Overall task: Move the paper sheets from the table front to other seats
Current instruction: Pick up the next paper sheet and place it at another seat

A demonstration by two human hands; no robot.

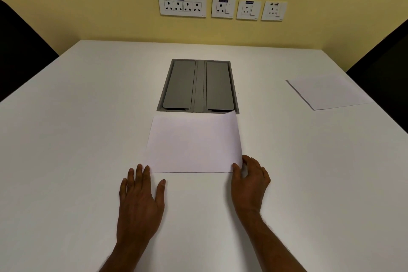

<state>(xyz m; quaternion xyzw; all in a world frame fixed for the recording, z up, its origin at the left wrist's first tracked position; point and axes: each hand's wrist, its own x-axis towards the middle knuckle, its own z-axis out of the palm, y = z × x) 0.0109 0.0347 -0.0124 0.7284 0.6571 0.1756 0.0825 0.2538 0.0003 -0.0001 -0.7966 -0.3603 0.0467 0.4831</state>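
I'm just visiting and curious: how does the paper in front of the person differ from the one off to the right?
The front sheet lies square to the person; the right sheet sits angled by the table edge.
The front sheet's right edge curls up, pinched by the right hand; the right sheet lies flat, untouched.
The left hand touches only the front sheet's corner.
Both look white and blank.

We see a table (88,139) running back to a wall (88,6), where a row of socket plates (223,7) sits above the far edge. A cable hatch (198,86) is set into the table's middle. Just in front of it lies a paper sheet (192,146), its far right corner overlapping the hatch. Our left hand (141,201) rests flat at the sheet's near left corner; our right hand (249,181) pinches the near right corner. A second sheet (326,94) lies well apart at the right edge, before a chair (384,57). Another chair (19,51) stands left.
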